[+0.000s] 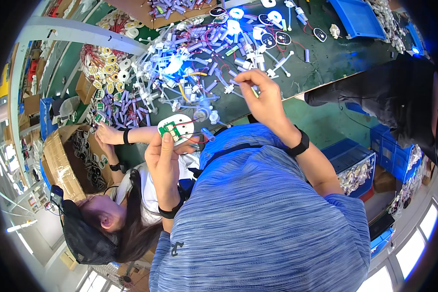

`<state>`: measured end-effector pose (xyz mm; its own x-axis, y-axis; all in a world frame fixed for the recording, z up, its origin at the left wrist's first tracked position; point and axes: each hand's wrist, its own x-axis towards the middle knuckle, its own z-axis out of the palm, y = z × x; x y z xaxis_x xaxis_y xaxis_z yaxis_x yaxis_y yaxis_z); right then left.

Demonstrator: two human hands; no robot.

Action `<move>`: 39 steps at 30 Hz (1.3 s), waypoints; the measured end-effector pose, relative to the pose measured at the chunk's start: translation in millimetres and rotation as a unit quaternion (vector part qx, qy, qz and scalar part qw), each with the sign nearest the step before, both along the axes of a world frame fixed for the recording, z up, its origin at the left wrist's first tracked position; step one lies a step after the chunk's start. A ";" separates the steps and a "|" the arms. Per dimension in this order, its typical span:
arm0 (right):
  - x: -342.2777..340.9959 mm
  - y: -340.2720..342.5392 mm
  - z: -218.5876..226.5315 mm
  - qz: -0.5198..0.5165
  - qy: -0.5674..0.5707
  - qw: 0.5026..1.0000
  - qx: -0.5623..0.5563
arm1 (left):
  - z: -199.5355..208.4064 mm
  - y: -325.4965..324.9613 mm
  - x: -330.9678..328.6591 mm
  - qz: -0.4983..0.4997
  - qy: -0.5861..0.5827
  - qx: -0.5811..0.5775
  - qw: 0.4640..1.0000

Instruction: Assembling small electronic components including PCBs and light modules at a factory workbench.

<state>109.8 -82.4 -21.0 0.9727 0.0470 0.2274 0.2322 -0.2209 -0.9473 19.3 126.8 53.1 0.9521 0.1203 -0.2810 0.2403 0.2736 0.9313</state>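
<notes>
My left hand (163, 158) grips a white oval housing (183, 122) between thumb and fingers. A small green circuit board (169, 131) lies on it under the thumb, with thin red wires attached. The wires lead toward a small blue-purple cylinder (208, 135) by my lap. Over the table edge, my right hand (264, 97) is raised with thumb and fingers curled together. Something small shows at its fingertips, too small to name. Close to that hand lie clear tube pieces with white ends (228, 89), part of a large heap.
Purple cylinders, wires and lit blue lamps (234, 27) cover the green table (297, 82). A blue tray (357, 19) sits at the far right. On my left a co-worker (102, 214) reaches over a cardboard box (65, 160). Blue crates (348, 160) stand at right.
</notes>
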 end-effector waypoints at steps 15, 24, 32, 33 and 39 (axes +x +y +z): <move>-25.6 32.7 30.8 0.235 -0.089 0.967 0.033 | -0.4 -3.2 -3.8 -0.045 0.019 0.113 0.992; 23.1 62.8 -49.8 0.257 0.158 0.952 0.041 | -5.2 -9.3 -33.1 -0.003 0.066 0.013 0.998; 69.0 184.3 -125.0 0.238 -0.035 0.803 -0.545 | -2.9 -13.9 -59.1 0.043 0.073 -0.007 0.996; 68.4 189.6 -124.0 0.222 -0.016 0.763 -0.607 | -2.3 -13.3 -62.6 0.054 0.074 -0.001 0.996; 77.6 201.2 -122.4 0.218 0.113 0.743 -0.623 | -5.4 -0.2 -69.4 0.129 0.063 -0.036 0.989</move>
